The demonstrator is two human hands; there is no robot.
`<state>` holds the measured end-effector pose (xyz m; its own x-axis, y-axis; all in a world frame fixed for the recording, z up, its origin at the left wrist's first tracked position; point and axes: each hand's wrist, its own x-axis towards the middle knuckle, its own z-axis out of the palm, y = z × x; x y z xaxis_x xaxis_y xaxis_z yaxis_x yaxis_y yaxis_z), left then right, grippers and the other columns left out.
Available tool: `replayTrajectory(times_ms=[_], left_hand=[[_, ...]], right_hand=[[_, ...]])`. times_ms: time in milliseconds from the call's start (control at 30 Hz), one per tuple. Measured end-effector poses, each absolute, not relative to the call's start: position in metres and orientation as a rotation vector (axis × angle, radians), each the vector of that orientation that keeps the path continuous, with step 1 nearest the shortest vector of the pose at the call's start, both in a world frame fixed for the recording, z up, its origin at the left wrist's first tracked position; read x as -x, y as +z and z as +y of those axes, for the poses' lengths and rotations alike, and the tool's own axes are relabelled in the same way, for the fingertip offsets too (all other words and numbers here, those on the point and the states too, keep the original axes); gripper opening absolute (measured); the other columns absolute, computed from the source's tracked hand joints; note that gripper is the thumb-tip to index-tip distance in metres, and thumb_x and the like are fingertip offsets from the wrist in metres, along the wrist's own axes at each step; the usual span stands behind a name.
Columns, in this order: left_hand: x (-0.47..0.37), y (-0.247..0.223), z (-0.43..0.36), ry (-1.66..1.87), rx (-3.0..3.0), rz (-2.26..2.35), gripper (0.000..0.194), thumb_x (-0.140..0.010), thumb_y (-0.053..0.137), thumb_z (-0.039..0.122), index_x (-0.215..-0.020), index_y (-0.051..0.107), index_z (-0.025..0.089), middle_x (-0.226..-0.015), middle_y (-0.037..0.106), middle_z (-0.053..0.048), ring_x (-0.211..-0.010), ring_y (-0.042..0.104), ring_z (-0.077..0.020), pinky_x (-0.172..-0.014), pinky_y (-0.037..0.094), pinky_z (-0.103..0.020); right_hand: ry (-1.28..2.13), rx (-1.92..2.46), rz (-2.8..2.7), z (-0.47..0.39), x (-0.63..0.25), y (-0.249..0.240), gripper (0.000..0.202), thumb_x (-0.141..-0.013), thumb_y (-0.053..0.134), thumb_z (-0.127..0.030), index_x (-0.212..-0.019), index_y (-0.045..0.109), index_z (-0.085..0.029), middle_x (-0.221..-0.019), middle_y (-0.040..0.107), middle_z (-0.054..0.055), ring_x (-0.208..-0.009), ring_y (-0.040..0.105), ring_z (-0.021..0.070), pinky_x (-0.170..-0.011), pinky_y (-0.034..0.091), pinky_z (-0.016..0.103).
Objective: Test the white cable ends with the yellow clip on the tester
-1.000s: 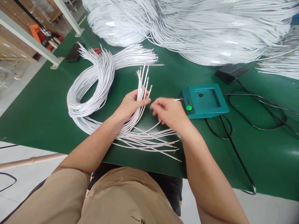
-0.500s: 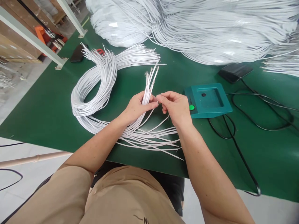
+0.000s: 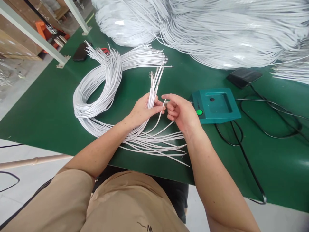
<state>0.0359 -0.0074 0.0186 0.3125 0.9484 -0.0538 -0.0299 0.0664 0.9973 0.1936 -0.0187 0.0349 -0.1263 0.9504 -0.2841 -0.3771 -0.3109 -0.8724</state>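
Green bench (image 3: 277, 161), lg. wire pile (image 3: 217, 35) at back. L hand (image 3: 142, 109) clamped on wire bunch (image 3: 152, 93) above it; R hand (image 3: 182, 112) has straightened its index by single wire (image 3: 160, 117), prob. regripping; R contact unclear.

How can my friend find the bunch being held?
Find the green table, then the white wire loop on its left. Right of the loop, a left hand grips the bunch. Unlike the loop and the huge pile behind, it is slim and hand-held.

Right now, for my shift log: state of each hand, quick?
Left hand: closed around white wires.
Right hand: partly curled beside one wire's tip; whether it holds anything cannot be told.
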Motion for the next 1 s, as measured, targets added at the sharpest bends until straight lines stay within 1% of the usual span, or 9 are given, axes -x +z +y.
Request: replayTrajectory(times_ms=[33,100,200,333,500,667,767,867,1000], left_hand=[[-0.036,0.018,-0.008,0.944,-1.276,0.961,0.042,-0.072,0.081,0.03,-0.092,0.047,0.016,-0.084,0.067,-0.001,-0.072,0.068,-0.0135,-0.073,0.054,-0.027],[-0.036,0.014,-0.008,0.94,-1.303,0.935,0.042,-0.073,0.081,0.031,-0.093,0.048,0.016,-0.083,0.067,0.0,-0.073,0.068,-0.014,-0.076,0.055,-0.03],[-0.036,0.009,-0.008,0.944,-1.356,0.92,0.04,-0.073,0.081,0.031,-0.091,0.048,0.016,-0.083,0.065,0.0,-0.075,0.068,-0.015,-0.078,0.056,-0.032],[-0.034,0.007,-0.006,0.965,-1.361,0.92,0.039,-0.074,0.08,0.032,-0.091,0.049,0.016,-0.085,0.065,0.0,-0.077,0.068,-0.0149,-0.078,0.057,-0.032],[-0.031,0.009,-0.005,0.999,-1.352,0.941,0.04,-0.074,0.08,0.033,-0.092,0.049,0.016,-0.089,0.067,-0.001,-0.076,0.068,-0.0138,-0.077,0.055,-0.03],[-0.029,0.011,-0.004,1.006,-1.471,1.069,0.034,-0.076,0.077,0.033,-0.09,0.052,0.016,-0.087,0.066,-0.001,-0.078,0.063,-0.0121,-0.076,0.049,-0.027],[-0.029,0.01,-0.004,1.008,-1.5,1.083,0.031,-0.077,0.077,0.031,-0.09,0.053,0.016,-0.084,0.064,0.0,-0.074,0.058,-0.0103,-0.073,0.046,-0.025],[-0.029,0.009,-0.003,1.022,-1.503,1.024,0.029,-0.078,0.076,0.03,-0.093,0.055,0.016,-0.086,0.062,0.0,-0.074,0.057,-0.0093,-0.072,0.046,-0.024],[-0.03,0.009,-0.004,0.971,-1.486,0.904,0.039,-0.082,0.072,0.029,-0.118,0.059,0.02,-0.087,0.059,0.0,-0.075,0.058,-0.0096,-0.069,0.047,-0.022]], right_hand=[[1.645,1.066,-0.793,-0.019,-0.194,0.035,0.027,-0.077,0.072,-0.04,-0.087,0.07,-0.015,-0.054,0.03,-0.009,-0.045,0.021,0.0047,-0.041,0.02,0.02],[1.658,1.057,-0.802,-0.019,-0.194,0.035,0.033,-0.076,0.074,-0.046,-0.083,0.069,-0.014,-0.053,0.029,-0.009,-0.045,0.021,0.0045,-0.041,0.02,0.02],[1.695,1.057,-0.808,-0.019,-0.195,0.033,0.035,-0.072,0.079,-0.045,-0.07,0.064,-0.013,-0.053,0.029,-0.008,-0.045,0.022,0.0036,-0.041,0.02,0.02],[1.797,1.002,-0.773,-0.018,-0.198,0.031,0.037,-0.069,0.083,-0.045,-0.072,0.065,-0.012,-0.055,0.033,-0.008,-0.046,0.023,0.0028,-0.041,0.022,0.019],[1.773,0.999,-0.742,-0.019,-0.197,0.031,0.037,-0.064,0.087,-0.042,-0.073,0.066,-0.013,-0.061,0.045,-0.005,-0.048,0.029,0.0025,-0.043,0.03,0.018],[1.512,1.127,-0.85,-0.023,-0.191,0.034,0.036,-0.068,0.082,-0.047,-0.076,0.071,-0.014,-0.07,0.058,-0.001,-0.052,0.041,0.0049,-0.05,0.042,0.021],[1.41,1.195,-0.919,-0.024,-0.189,0.036,0.026,-0.071,0.08,-0.039,-0.079,0.073,-0.014,-0.065,0.06,-0.002,-0.053,0.044,0.0059,-0.053,0.045,0.021],[1.426,1.191,-0.93,-0.023,-0.188,0.036,0.018,-0.073,0.074,-0.03,-0.081,0.074,-0.014,-0.061,0.06,-0.002,-0.053,0.047,0.0061,-0.056,0.047,0.021],[1.296,1.294,-1.019,-0.02,-0.189,0.033,0.009,-0.07,0.066,-0.021,-0.07,0.07,-0.013,-0.055,0.056,-0.004,-0.049,0.049,0.0062,-0.051,0.045,0.02]])
